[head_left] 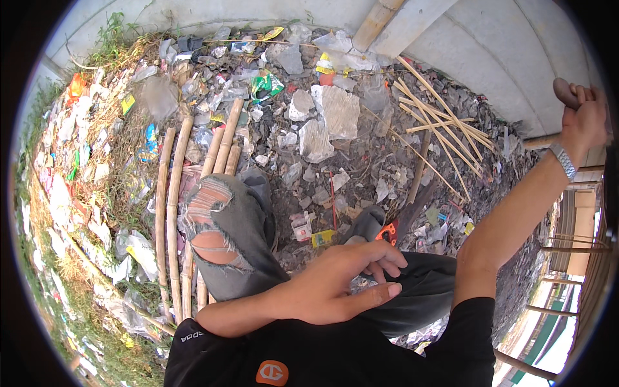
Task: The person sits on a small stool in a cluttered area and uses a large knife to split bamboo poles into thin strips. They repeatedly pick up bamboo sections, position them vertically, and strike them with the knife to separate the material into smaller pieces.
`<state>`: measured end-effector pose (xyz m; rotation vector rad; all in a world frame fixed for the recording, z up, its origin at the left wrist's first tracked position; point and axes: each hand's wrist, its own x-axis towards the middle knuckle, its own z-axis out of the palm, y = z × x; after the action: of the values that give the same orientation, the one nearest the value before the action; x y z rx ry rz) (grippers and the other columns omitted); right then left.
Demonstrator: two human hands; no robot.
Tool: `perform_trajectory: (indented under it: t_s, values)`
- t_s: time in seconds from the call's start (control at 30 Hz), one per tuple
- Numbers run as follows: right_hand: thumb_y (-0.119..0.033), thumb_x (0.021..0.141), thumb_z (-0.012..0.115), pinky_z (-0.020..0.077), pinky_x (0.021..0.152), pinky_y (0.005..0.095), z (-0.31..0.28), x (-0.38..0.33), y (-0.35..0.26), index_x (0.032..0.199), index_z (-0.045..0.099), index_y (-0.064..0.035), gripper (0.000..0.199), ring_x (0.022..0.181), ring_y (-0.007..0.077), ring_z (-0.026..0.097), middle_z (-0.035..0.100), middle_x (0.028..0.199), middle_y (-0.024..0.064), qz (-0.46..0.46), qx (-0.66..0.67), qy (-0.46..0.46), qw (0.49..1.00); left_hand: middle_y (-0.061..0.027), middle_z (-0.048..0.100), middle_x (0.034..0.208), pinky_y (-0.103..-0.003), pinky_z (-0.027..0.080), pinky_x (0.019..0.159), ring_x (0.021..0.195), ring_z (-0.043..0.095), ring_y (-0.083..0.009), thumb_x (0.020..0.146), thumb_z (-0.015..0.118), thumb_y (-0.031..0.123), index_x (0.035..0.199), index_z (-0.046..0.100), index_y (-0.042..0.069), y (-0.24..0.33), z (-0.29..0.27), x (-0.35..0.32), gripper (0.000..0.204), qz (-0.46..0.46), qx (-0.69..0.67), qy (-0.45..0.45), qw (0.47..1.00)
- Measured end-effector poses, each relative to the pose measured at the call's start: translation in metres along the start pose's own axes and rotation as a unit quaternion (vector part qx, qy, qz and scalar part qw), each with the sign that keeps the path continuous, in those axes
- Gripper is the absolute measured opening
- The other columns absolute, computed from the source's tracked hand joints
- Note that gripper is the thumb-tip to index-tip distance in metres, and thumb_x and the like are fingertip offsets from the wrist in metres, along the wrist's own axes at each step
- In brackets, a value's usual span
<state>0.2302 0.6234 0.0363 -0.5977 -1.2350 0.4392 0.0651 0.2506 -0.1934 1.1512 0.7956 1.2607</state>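
My left hand point(335, 280) hangs over my lap with its fingers loosely bent and the thumb apart. Nothing shows in its grasp. Far out at the right, my right hand point(583, 119) is raised and closed around a brown, round-ended handle point(566, 93); the rest of that tool is hidden or out of sight. An orange and black object point(388, 232) lies just beyond my left fingers, partly hidden by my leg. Cut bamboo poles point(174, 213) lie lengthwise beside my bent knee at the left. A loose pile of thin split bamboo strips point(438, 122) rests at the far right.
Litter and plastic scraps cover the ground. Broken concrete chunks point(338, 109) lie ahead of me. A grey wall point(503, 58) closes off the far side, with a bamboo post point(377, 22) against it. Grass point(113, 329) grows at the left, and a pole-framed structure point(580, 245) stands at the right.
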Motion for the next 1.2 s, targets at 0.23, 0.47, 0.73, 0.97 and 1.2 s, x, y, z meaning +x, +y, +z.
perform_trajectory:
  t_s: [0.23, 0.47, 0.73, 0.97, 1.2]
  values:
    - [-0.016, 0.083, 0.07, 0.0521, 0.059, 0.0448, -0.072, -0.381, 0.239, 0.071, 0.063, 0.0048, 0.025, 0.056, 0.0332, 0.067, 0.063, 0.06, 0.0206, 0.219, -0.348, -0.227, 0.883, -0.0124, 0.069, 0.106, -0.033, 0.053, 0.086, 0.096, 0.068, -0.0178, 0.1, 0.067, 0.016, 0.124, 0.059, -0.002, 0.002, 0.006, 0.005, 0.031, -0.033, 0.008, -0.007, 0.999]
    - [-0.018, 0.08, 0.069, 0.0556, 0.074, 0.0512, -0.029, -0.371, 0.236, 0.079, 0.07, 0.0024, 0.021, 0.078, 0.0443, 0.071, 0.069, 0.076, 0.0279, 0.171, -0.37, -0.299, 0.863, -0.0131, 0.07, 0.109, -0.034, 0.052, 0.091, 0.102, 0.067, -0.0189, 0.1, 0.066, 0.018, 0.13, 0.057, -0.002, -0.008, -0.002, 0.005, 0.038, 0.019, 0.066, 0.076, 0.995]
    - [-0.019, 0.078, 0.071, 0.055, 0.078, 0.0515, -0.041, -0.435, 0.195, 0.1, 0.073, 0.0, 0.029, 0.085, 0.0465, 0.07, 0.072, 0.087, 0.0265, 0.223, -0.373, -0.293, 0.852, -0.0188, 0.06, 0.132, -0.036, 0.053, 0.092, 0.118, 0.06, -0.0204, 0.095, 0.074, 0.017, 0.142, 0.043, -0.004, 0.059, -0.043, 0.035, 0.06, 0.15, 0.107, 0.239, 0.953]
    - [-0.018, 0.077, 0.072, 0.0551, 0.082, 0.0525, -0.074, -0.478, 0.183, 0.107, 0.073, -0.0012, 0.035, 0.091, 0.0453, 0.07, 0.072, 0.091, 0.0275, 0.257, -0.333, -0.278, 0.864, -0.0217, 0.062, 0.129, -0.041, 0.051, 0.101, 0.122, 0.06, -0.0266, 0.097, 0.073, 0.038, 0.143, 0.044, -0.008, 0.13, -0.085, 0.136, 0.071, 0.303, 0.253, 0.42, 0.817]
    - [-0.018, 0.079, 0.074, 0.0552, 0.071, 0.0458, -0.095, -0.47, 0.2, 0.106, 0.074, 0.004, 0.035, 0.075, 0.0403, 0.071, 0.071, 0.078, 0.0242, 0.248, -0.298, -0.223, 0.894, -0.0197, 0.066, 0.105, -0.038, 0.053, 0.081, 0.092, 0.066, -0.0244, 0.104, 0.06, 0.041, 0.134, 0.042, -0.006, 0.103, -0.042, 0.193, 0.058, 0.425, 0.26, 0.27, 0.824]
